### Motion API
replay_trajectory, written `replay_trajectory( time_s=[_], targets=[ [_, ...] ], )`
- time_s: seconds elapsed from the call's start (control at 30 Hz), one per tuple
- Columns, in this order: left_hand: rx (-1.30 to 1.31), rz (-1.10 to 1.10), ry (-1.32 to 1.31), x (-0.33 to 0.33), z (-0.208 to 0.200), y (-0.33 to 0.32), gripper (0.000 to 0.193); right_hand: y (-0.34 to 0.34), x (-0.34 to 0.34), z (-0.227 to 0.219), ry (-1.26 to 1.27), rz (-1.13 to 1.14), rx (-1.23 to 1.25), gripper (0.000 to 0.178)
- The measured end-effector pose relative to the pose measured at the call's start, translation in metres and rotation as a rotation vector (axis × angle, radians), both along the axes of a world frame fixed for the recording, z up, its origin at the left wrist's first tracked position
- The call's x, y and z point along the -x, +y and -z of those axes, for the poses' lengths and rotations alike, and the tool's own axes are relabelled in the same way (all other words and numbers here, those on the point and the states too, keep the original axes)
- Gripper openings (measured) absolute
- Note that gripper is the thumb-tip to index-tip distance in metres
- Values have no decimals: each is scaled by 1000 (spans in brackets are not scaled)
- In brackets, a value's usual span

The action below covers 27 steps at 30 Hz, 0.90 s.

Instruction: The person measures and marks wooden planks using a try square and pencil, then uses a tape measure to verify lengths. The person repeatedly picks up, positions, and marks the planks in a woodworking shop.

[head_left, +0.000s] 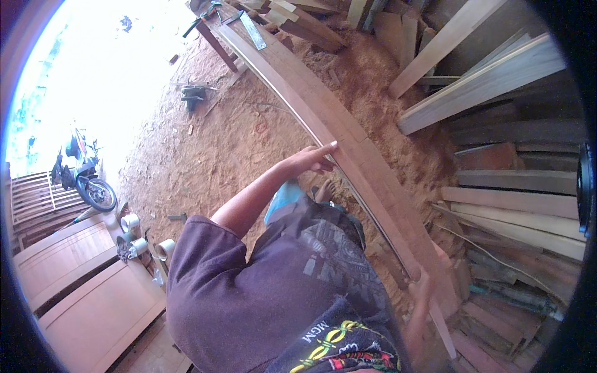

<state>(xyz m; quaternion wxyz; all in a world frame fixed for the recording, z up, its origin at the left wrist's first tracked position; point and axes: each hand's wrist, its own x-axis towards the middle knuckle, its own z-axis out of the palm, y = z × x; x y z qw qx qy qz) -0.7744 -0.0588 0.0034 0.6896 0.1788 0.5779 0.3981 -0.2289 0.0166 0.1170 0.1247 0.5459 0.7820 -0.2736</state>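
Note:
A long reddish wooden plank (367, 168) runs from the top left down to the lower right, with a thin strip along its left edge. My left hand (313, 159) reaches out from a purple sleeve and lies on that edge near the plank's middle, its index finger stretched along the wood and the other fingers curled. My right hand (423, 287) grips the same edge near the plank's near end, partly hidden behind my shirt. My bare foot (323, 190) shows just below the left hand.
A metal ruler (252, 29) lies on the plank's far end, among offcuts. Stacked boards (516, 186) fill the right side. On the sawdust floor is a power tool (193, 94). Door panels (81, 292), tape rolls (130, 221) and a motorcycle (84, 180) stand at the left.

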Motion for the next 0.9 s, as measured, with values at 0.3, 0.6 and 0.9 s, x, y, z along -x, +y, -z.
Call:
replay_trajectory(
  time_s=[0.3,0.6,0.9],
  targets=[
    [105,17,287,-11,-7,15,84,14,-2,17,34,183,104,67],
    [8,-31,173,-14,-6,0,75,18,55,4,-129,163,120,78],
    [26,-159,149,85,32,-89,57,0,321,-14,462,76,-140,57]
  ],
)
